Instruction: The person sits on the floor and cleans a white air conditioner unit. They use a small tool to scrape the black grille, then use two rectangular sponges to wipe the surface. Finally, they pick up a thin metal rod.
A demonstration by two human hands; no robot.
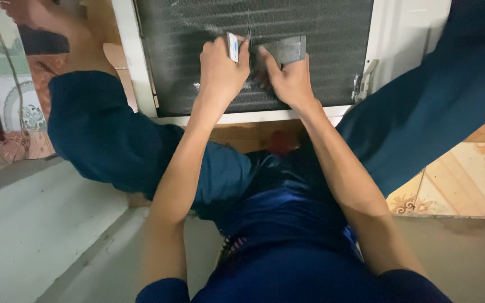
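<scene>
A dark finned panel (186, 39) in a white frame (136, 62) lies in front of me between my spread legs. My left hand (221, 73) rests on the fins with its fingers closed around a small white and blue flat piece (233, 47). My right hand (288, 78) presses a flat grey metal blade (287, 49) against the fins just right of the left hand. The two hands nearly touch. What lies under the hands is hidden.
My legs in dark blue trousers (108, 140) flank the panel. A metal latch (363, 84) sits on the frame's right side. Patterned floor tiles (467, 179) lie at the right, a grey ledge (35, 224) at the lower left, cables and patterned tiles at far left.
</scene>
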